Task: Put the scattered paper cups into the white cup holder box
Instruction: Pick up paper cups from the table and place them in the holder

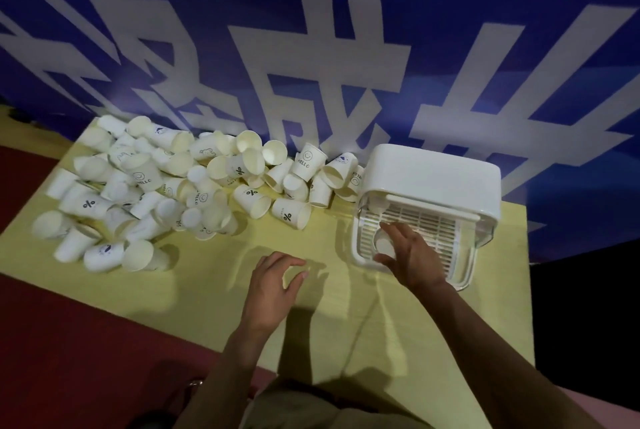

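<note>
- A heap of paper cups (180,186) lies scattered over the left and far middle of the yellow table (207,290), most tipped on their sides, mouths pointing every way.
- The left hand (273,281) hovers over bare table, fingers loosely curled, holding nothing.
- The right hand (410,255) grips one cup (384,244) upside down, base up, on the slatted tray of the white cup holder box (433,179) at the table's right.

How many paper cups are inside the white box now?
2 visible: one cup upside down on the slatted tray under the right hand, and another at the back left of the white box. The lid may hide more.
</note>
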